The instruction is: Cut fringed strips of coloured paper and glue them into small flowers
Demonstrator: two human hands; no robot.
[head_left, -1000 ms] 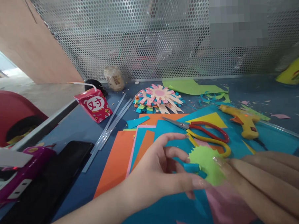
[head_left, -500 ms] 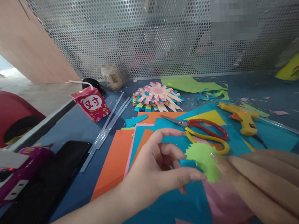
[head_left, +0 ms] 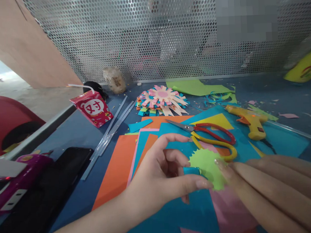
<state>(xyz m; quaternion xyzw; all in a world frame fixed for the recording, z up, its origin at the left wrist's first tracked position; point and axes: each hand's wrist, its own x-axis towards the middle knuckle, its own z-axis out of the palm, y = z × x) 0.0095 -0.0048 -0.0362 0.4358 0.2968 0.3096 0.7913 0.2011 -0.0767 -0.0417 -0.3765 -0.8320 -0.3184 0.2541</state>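
Observation:
A green paper disc with a jagged edge [head_left: 209, 167] hangs above the stacked coloured sheets, pinched at its right side by my right hand [head_left: 274, 183]. Between the curved fingers of my left hand [head_left: 168, 171] is a small blue paper piece [head_left: 191, 171], close to the left side of the disc. The left thumb tip reaches the disc's lower left edge. Scissors with red and yellow handles [head_left: 210, 133] lie just beyond the disc on the sheets. Part of the blue piece is hidden by my left fingers.
Finished paper rosettes [head_left: 162, 97] lie near the mesh panel [head_left: 141, 38]. A yellow glue gun [head_left: 253, 120] rests at the right. Clear glue sticks [head_left: 110, 134], a red drink carton [head_left: 93, 109], a black phone [head_left: 67, 175] and a purple device [head_left: 26, 177] are at the left.
The whole view has shifted slightly, so table objects appear a little further left. The blue piece has drawn back a little from the green disc towards my left palm; the grasps look the same.

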